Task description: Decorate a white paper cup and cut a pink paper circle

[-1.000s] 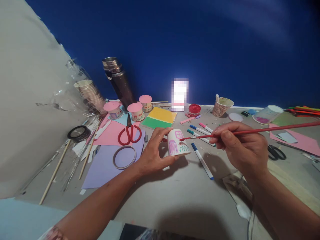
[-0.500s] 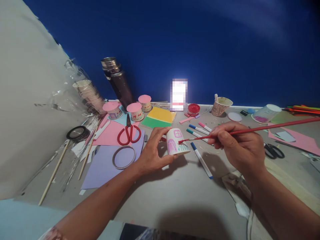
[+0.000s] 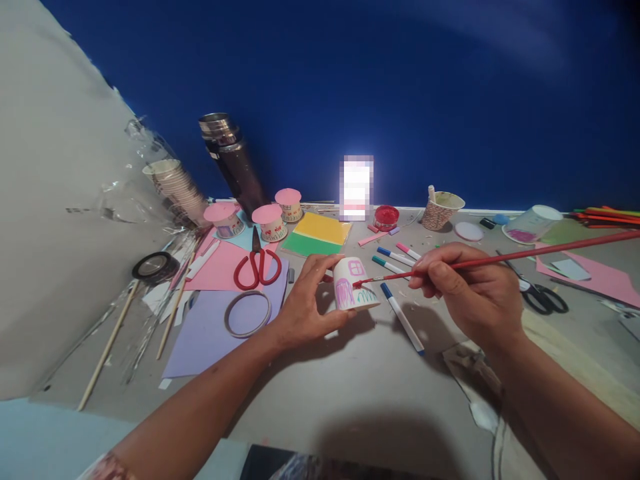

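A small white paper cup (image 3: 351,293), drawn with a pink window, a purple arched shape and green strokes, is held over a grey table (image 3: 310,393), tilted, with its wider rim downward; its inside is hidden. Beyond the cup and slightly right is a round open tub (image 3: 387,219) of red paint. Farther right of the cup, a brown-patterned paper cup (image 3: 440,219) has a white stick (image 3: 432,195) standing in it and greenish stain on its inner wall. Right again is a translucent whitish tumbler (image 3: 537,221) with a purple-pink patch, inside or outside I cannot tell. Beyond the cup to the left are three little decorated cups with round pink paper tops (image 3: 267,214), a dark metal flask (image 3: 237,170), contents unseen, and nested paper cups (image 3: 175,190) in clear plastic.

The left hand (image 3: 310,300) reaches in from the cup's near left, thumb beneath by the rim and fingers bent round the upper side, gripping it between them. The right hand (image 3: 473,293), right of the cup, pinches a thin red-handled paintbrush (image 3: 515,257) between thumb and forefinger, other fingers curled under. The handle slopes down leftward, its red tip at the cup's wall below the window.
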Demonstrator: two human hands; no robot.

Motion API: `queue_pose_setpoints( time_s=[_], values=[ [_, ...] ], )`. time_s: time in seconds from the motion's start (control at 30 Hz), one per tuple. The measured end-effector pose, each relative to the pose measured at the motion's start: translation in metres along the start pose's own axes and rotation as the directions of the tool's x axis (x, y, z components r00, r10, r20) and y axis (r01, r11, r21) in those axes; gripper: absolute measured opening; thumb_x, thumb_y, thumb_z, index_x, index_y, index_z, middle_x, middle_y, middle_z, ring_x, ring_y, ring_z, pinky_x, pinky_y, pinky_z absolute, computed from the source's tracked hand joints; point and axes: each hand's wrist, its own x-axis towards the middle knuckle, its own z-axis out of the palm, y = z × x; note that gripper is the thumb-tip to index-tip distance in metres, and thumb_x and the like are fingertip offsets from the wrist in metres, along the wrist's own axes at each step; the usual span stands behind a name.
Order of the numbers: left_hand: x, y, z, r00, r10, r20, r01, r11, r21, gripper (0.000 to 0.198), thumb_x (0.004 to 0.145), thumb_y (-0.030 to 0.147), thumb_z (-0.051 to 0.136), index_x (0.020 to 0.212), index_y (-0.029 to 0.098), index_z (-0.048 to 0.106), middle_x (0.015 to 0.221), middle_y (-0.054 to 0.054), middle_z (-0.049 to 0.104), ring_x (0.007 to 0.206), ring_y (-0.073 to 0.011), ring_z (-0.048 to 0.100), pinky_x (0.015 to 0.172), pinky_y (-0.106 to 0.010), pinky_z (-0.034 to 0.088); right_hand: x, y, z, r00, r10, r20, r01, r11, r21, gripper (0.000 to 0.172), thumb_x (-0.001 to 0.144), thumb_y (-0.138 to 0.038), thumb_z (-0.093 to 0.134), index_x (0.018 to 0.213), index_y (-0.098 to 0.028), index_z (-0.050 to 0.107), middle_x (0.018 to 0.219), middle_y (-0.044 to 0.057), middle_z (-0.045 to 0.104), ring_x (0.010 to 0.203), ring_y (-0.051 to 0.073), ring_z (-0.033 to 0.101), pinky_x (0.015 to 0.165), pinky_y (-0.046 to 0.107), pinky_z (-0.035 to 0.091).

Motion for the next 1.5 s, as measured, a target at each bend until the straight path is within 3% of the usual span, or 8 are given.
queue_pose_setpoints(
  time_s=[0.3, 0.67, 1.0, 1.5],
  values=[
    [0.000, 0.000, 0.000, 1.000, 0.016, 0.002, -0.016, 1.000, -0.005, 0.075, 0.079, 0.028, 0.081, 0.148, 0.031, 0.052, 0.140, -0.010, 0.056, 0.130, -0.0312, 0.057, 0.105, -0.048, 0.058, 0.002, -0.001, 0.002, 1.000, -0.019, 0.015, 0.019, 1.000, 0.014, 0.020, 0.104, -0.034, 0.071, 0.090, -0.024, 0.079, 0.075, 0.002, 0.077, 0.060, 0.012, 0.065, 0.054, 0.024, 0.053],
    [0.000, -0.003, 0.003, 1.000, 0.019, -0.025, -0.021, 0.997, -0.080, 0.079, 0.077, 0.021, 0.081, 0.149, 0.031, 0.051, 0.146, -0.010, 0.054, 0.137, -0.0311, 0.055, 0.108, -0.046, 0.058, 0.006, 0.001, -0.008, 0.994, 0.089, -0.061, -0.073, 0.972, 0.224, 0.023, 0.098, -0.047, 0.078, 0.089, -0.025, 0.082, 0.076, 0.002, 0.077, 0.064, 0.014, 0.068, 0.054, 0.024, 0.053],
    [0.002, -0.007, 0.009, 0.997, -0.073, -0.025, 0.062, 0.950, -0.305, 0.078, 0.076, 0.014, 0.081, 0.148, 0.030, 0.055, 0.149, -0.009, 0.056, 0.140, -0.0301, 0.058, 0.120, -0.048, 0.051, 0.008, 0.006, -0.011, 0.994, 0.102, -0.042, -0.090, 0.967, 0.237, 0.026, 0.096, -0.049, 0.080, 0.087, -0.024, 0.081, 0.075, 0.004, 0.077, 0.064, 0.015, 0.067, 0.054, 0.024, 0.052],
    [0.002, -0.004, 0.007, 0.995, -0.100, 0.018, 0.100, 0.931, -0.351, 0.078, 0.077, 0.019, 0.084, 0.148, 0.029, 0.055, 0.152, -0.013, 0.058, 0.139, -0.0330, 0.062, 0.121, -0.051, 0.049, 0.006, 0.009, -0.010, 0.994, 0.113, -0.005, -0.109, 0.969, 0.223, 0.026, 0.097, -0.048, 0.079, 0.088, -0.023, 0.081, 0.077, 0.004, 0.077, 0.066, 0.014, 0.068, 0.055, 0.023, 0.053]
  ],
)
